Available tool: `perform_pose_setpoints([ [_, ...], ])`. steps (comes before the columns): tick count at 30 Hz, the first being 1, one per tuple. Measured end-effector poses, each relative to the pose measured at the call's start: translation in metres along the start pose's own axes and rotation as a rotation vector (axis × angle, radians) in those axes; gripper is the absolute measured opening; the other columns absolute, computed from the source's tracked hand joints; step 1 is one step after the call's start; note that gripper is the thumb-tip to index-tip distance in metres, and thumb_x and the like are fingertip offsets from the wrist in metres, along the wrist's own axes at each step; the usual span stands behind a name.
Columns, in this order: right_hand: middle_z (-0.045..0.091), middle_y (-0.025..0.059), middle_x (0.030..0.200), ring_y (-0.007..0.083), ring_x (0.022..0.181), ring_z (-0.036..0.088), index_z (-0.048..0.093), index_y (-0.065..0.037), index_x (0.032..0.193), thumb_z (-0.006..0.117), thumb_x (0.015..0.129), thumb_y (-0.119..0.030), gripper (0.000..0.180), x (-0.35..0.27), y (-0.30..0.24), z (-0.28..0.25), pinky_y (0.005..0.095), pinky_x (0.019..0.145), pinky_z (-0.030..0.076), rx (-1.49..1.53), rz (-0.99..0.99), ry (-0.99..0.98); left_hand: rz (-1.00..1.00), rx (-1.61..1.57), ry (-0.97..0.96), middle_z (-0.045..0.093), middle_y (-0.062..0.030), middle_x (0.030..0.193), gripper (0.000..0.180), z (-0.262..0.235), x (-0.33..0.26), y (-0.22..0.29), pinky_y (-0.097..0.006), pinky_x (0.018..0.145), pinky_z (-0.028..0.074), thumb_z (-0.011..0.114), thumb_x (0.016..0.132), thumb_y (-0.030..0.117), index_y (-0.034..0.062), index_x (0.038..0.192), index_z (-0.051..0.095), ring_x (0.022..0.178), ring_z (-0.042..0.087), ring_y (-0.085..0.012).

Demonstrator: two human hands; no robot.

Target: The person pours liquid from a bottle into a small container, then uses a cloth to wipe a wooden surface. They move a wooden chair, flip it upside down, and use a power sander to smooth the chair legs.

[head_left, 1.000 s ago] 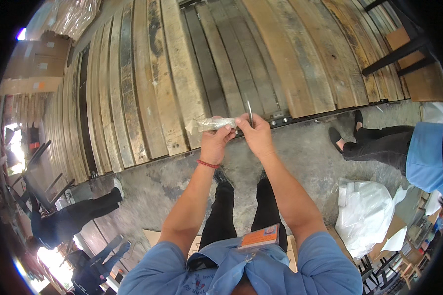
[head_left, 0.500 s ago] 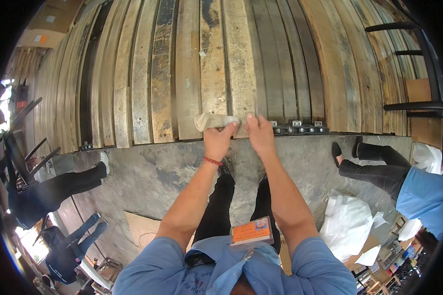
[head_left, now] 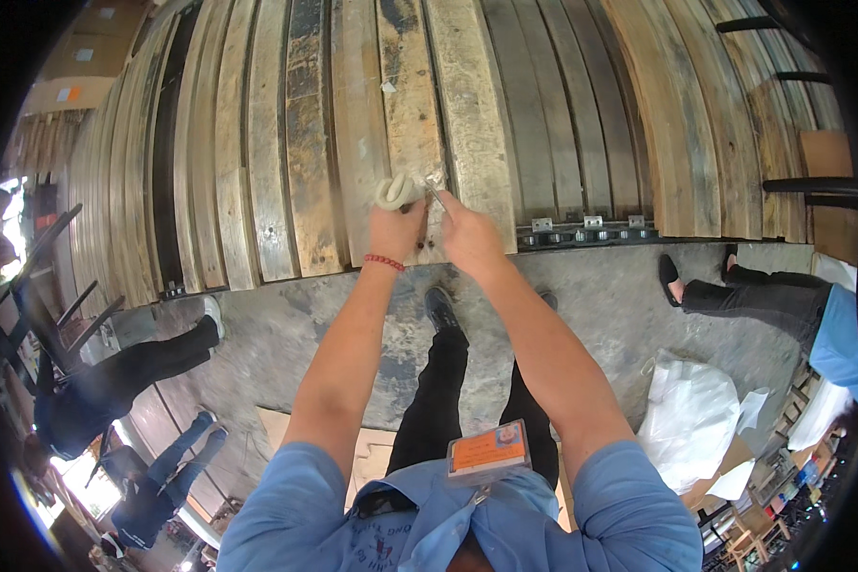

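My left hand (head_left: 394, 232), with a red beaded bracelet at its wrist, is closed around a pale cream curved piece (head_left: 391, 194). The piece has a rounded, looped end above my fingers; its exact kind I cannot tell. Close beside it, my right hand (head_left: 471, 238) is closed, and a slim greyish strip (head_left: 435, 194) shows at its fingertips, touching or nearly touching the cream piece. Both hands are over the near ends of worn wooden slats (head_left: 467, 114). Fingers hide much of what they hold.
A metal chain (head_left: 591, 232) runs along the slats' near edge. Concrete floor (head_left: 353, 315) lies below. White plastic wrapping (head_left: 686, 410) sits at right. Co-workers stand at left (head_left: 114, 372) and right (head_left: 763, 310). Black metal frames (head_left: 815, 186) rise at the right edge.
Both hands have moved farther over the slats and slightly left. The cream piece has turned so its looped end points up. A slim strip now shows at my right fingertips.
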State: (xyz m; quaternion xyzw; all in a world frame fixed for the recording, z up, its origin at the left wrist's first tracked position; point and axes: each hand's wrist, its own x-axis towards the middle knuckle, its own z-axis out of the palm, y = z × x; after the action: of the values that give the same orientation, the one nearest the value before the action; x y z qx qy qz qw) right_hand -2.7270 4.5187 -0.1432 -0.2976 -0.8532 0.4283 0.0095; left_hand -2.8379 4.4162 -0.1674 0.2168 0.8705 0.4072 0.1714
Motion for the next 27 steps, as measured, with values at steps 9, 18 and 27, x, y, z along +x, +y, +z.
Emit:
perform_pose_setpoints([
  [9,0.066,0.0271,0.078,0.0441,0.077,0.066,0.056,-0.003,0.127,0.050,0.087,-0.007,0.041,0.016,0.003,0.008,0.0527,0.072,0.053,-0.088,-0.046,-0.055,0.026,0.083,-0.016,0.069,-0.0181,0.097,0.033,0.005,0.003,-0.004,-0.040,0.076,0.053,0.074,0.079,0.019,0.0013,0.105,0.065,0.090,0.067,-0.0342],
  [18,0.064,0.0269,0.073,0.0443,0.073,0.065,0.054,-0.001,0.124,0.053,0.084,-0.006,0.041,-0.004,0.009,0.017,0.0532,0.067,0.052,-0.138,-0.052,-0.027,-0.010,0.090,0.018,0.069,-0.0180,0.095,0.031,0.005,0.001,-0.001,-0.041,0.075,0.053,0.073,0.081,0.021,0.0022,0.104,0.066,0.089,0.067,-0.0344],
  [27,0.066,0.0254,0.080,0.0427,0.077,0.066,0.052,-0.004,0.128,0.055,0.083,-0.002,0.046,-0.026,0.023,0.022,0.0511,0.069,0.052,-0.055,-0.022,0.018,-0.009,0.017,-0.058,0.070,-0.0164,0.098,0.030,-0.004,0.004,0.008,-0.039,0.078,0.053,0.069,0.081,0.016,0.0035,0.108,0.064,0.091,0.068,-0.0329],
])
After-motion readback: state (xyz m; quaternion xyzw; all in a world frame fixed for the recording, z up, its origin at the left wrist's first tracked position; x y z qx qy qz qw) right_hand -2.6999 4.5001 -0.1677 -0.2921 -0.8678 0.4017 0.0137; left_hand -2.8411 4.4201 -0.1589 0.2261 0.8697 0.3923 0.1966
